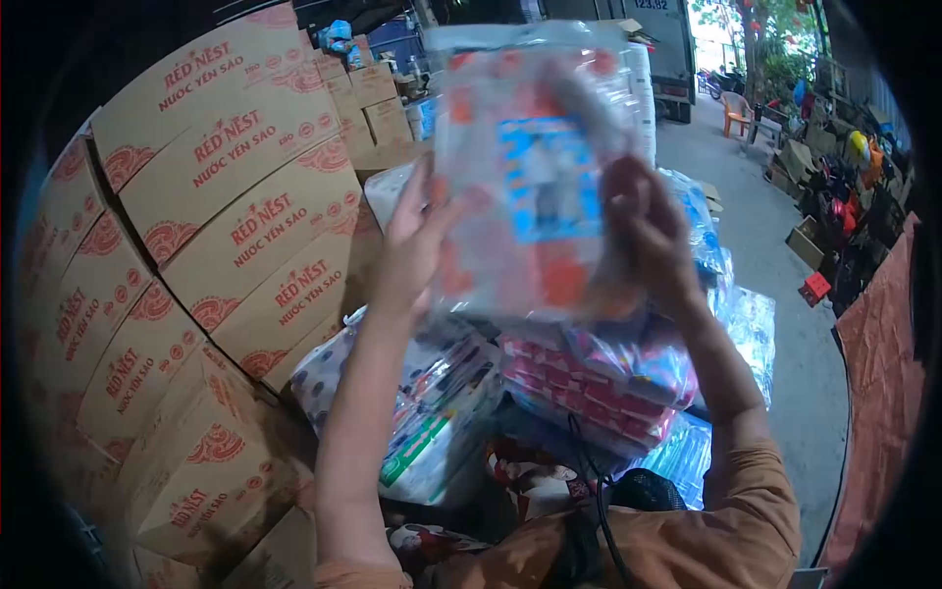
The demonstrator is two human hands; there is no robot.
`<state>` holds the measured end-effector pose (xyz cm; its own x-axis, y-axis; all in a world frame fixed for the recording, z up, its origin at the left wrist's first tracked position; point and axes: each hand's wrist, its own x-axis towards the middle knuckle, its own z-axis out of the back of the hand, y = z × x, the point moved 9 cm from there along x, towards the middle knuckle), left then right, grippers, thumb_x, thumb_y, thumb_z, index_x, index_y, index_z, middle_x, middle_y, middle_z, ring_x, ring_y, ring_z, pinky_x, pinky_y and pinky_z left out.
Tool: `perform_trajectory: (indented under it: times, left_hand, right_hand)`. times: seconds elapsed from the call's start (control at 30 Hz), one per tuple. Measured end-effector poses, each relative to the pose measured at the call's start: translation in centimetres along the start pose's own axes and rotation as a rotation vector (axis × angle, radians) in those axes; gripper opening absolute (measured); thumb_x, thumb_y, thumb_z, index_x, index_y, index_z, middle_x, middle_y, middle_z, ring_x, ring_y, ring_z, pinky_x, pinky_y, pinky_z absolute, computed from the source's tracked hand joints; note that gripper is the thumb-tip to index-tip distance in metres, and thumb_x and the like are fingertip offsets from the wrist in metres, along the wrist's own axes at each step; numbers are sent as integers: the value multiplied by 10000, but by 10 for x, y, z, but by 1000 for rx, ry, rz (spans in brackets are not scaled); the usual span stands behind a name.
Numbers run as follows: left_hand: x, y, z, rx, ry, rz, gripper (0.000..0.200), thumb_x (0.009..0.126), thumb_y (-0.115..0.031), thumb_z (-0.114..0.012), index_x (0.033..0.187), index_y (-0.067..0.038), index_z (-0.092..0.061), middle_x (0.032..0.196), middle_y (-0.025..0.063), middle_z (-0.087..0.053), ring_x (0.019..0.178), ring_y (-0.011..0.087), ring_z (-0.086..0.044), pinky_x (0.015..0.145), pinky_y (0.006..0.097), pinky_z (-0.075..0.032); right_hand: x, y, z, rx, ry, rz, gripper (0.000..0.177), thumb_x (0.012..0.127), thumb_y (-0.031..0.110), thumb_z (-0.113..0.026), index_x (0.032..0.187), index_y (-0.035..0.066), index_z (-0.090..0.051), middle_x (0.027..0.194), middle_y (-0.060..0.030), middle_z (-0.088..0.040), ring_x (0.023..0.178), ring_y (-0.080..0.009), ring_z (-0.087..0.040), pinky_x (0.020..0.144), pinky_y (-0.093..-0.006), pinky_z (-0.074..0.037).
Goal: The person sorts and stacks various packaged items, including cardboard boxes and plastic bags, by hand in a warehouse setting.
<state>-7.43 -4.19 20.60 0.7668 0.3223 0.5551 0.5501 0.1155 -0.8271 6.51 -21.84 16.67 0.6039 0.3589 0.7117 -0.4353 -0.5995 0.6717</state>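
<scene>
A goods storage area: red-printed brown cardboard cartons [257, 228] stacked at left, grey metal-bodied truck [659, 39] upper right.

The top [677, 550] is orange-brown, its right sleeve [767, 491] creased and ending near the elbow. I note a black strap [579, 552] and a thin dark cord [601, 506] at the front; the lap fabric [535, 483] carries a red-and-white print.

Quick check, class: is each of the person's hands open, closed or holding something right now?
Left hand: holding the left side of the plastic-wrapped package.
Right hand: holding its right side, blurred.
</scene>
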Motion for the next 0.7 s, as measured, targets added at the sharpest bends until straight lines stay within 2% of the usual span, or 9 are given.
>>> perform_trajectory:
  times: [0.1,0.23,0.3,0.33,0.4,0.43,0.5,0.6,0.7]
  left_hand:
    - [48,36,-40,143,64,18,589,817,-124,-533,1292,-15,-202,1018,101,-544,858,134,-549,717,273,-463]
    - [76,104,-78,589,126,-60,605,768,-259,-595,1259,-53,-309,1048,192,-517,955,256,-531,799,357,-428]
    - [61,113,-106,808,278,-116,643,780,-283,-588,1285,-39,-274,1155,162,-474,1030,231,-492,856,317,-380]
    - [55,119,-112,906,267,-219,625,761,-342,-586,1268,-82,-331,1227,195,-397,1105,293,-433,893,402,-341]
    - [42,132,-116,1144,273,-24,609,746,-383,-576,1265,-158,-351,1262,199,-354,1167,310,-358,914,471,-287]
    - [39,138,-115,1153,239,-19,601,713,-351,-609,1242,-178,-384,1281,161,-329,1181,350,-300,913,539,-239]
    - [35,151,-114,1195,260,28,600,715,-355,-606,1246,-193,-380,1300,159,-298,1191,362,-276,914,546,-230]
    - [34,163,-109,1246,284,93,602,718,-353,-604,1255,-213,-370,1332,154,-241,1202,384,-246,912,563,-221]
    - [34,167,-104,1242,294,124,609,718,-343,-608,1261,-216,-361,1349,153,-210,1213,391,-226,911,581,-222]
  right_hand:
    - [11,31,68,-72,-135,188,436,821,33,-489,1233,-6,-352,1136,-90,-477,1030,-158,-455,880,-250,-358]
    - [23,15,150,-153,-237,171,453,810,22,-500,1229,-39,-338,1131,-106,-481,1005,-169,-478,861,-260,-383]
    - [21,-12,187,-230,-329,-28,440,808,26,-505,1216,-44,-357,1088,-108,-508,969,-155,-494,834,-246,-398]
    - [23,-24,199,-228,-300,-29,407,803,45,-526,1176,-55,-399,1035,-101,-535,901,-135,-517,785,-228,-417]
    - [25,-67,230,-249,-281,-143,393,802,54,-532,1161,-52,-413,1012,-88,-544,875,-129,-521,766,-222,-422]
    - [23,-81,232,-266,-261,-256,379,800,64,-538,1145,-49,-427,989,-75,-552,849,-123,-526,747,-216,-427]
    - [19,-90,234,-297,-305,-248,295,783,35,-535,1060,-50,-477,869,-73,-568,725,-100,-517,649,-210,-438]
    - [30,-95,220,-529,-172,-243,115,742,80,-571,754,-28,-533,719,-52,-581,649,-97,-515,564,-247,-420]
    - [38,-93,212,-871,-88,-227,227,765,115,-567,920,-50,-543,758,-40,-578,656,-106,-512,591,-248,-423]
